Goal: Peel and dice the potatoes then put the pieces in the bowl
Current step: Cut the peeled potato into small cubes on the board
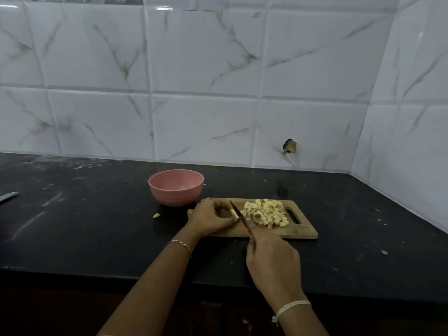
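A wooden cutting board lies on the black counter. A heap of diced potato pieces covers its middle and right part. My left hand holds a small strip of potato down on the board's left end. My right hand grips a knife by its handle, and the blade rests against that strip. A pink bowl stands just behind the board's left end; no pieces show inside it from this angle.
One stray potato piece lies on the black counter left of the board. A metal utensil pokes in at the far left edge. Tiled walls close the back and right. Small scraps dot the counter at the right.
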`<action>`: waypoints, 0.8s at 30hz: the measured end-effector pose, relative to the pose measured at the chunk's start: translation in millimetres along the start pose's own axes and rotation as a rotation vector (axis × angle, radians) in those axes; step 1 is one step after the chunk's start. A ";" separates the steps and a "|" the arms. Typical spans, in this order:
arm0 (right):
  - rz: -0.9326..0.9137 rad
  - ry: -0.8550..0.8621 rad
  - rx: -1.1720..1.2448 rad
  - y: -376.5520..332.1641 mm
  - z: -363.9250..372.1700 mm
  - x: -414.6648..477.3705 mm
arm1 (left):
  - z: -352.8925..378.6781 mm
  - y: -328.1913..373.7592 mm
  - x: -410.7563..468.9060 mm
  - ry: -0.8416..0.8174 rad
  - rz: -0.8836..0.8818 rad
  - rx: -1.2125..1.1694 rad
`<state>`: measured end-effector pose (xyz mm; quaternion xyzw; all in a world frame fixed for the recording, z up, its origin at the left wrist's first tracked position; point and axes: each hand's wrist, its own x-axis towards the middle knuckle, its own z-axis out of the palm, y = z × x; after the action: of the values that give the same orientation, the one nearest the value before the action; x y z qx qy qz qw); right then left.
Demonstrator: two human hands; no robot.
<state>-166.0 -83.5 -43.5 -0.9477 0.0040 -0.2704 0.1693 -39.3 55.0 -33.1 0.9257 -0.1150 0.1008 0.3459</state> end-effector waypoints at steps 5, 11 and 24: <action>0.049 -0.023 -0.009 -0.9 5.3 1.4 | 2.5 -1.2 0.5 -0.008 0.021 0.002; 0.050 -0.025 0.007 0.2 4.1 1.1 | 3.3 0.2 1.1 -0.001 0.015 0.002; 0.033 -0.075 -0.018 -1.9 1.9 4.8 | -0.8 -0.2 2.8 -0.033 -0.011 -0.036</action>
<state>-161.1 -81.6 -41.9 -0.9585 0.0158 -0.2319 0.1653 -36.6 55.3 -31.9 0.9215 -0.1172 0.0816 0.3613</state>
